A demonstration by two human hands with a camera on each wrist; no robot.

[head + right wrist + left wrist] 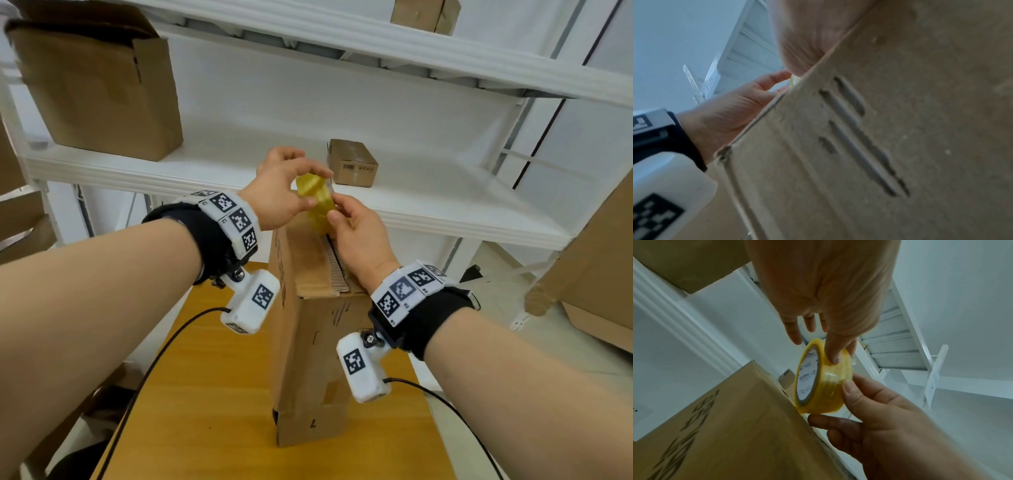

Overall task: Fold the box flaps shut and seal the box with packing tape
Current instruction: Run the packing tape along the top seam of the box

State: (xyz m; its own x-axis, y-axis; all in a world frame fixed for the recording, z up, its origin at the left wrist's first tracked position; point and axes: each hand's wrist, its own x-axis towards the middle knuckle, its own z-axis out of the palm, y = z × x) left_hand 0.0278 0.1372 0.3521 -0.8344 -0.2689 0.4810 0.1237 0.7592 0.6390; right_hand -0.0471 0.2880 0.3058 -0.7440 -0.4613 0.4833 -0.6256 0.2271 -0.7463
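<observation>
White shelving (428, 205) standing behind, wooden table (212, 411) bearing an upright box (308, 342), its flaps looking folded down. Hovering just above the box's top, far end: tape roll (824, 379), on edge. Gripping its upper rim, left hand (277, 192); pinching the band's near side, right hand (359, 240), probably hunting the loose end.

Both hands (830, 288) (885, 415) pinch yellow tape roll (822, 379) beside box (731, 426) edge.
</observation>
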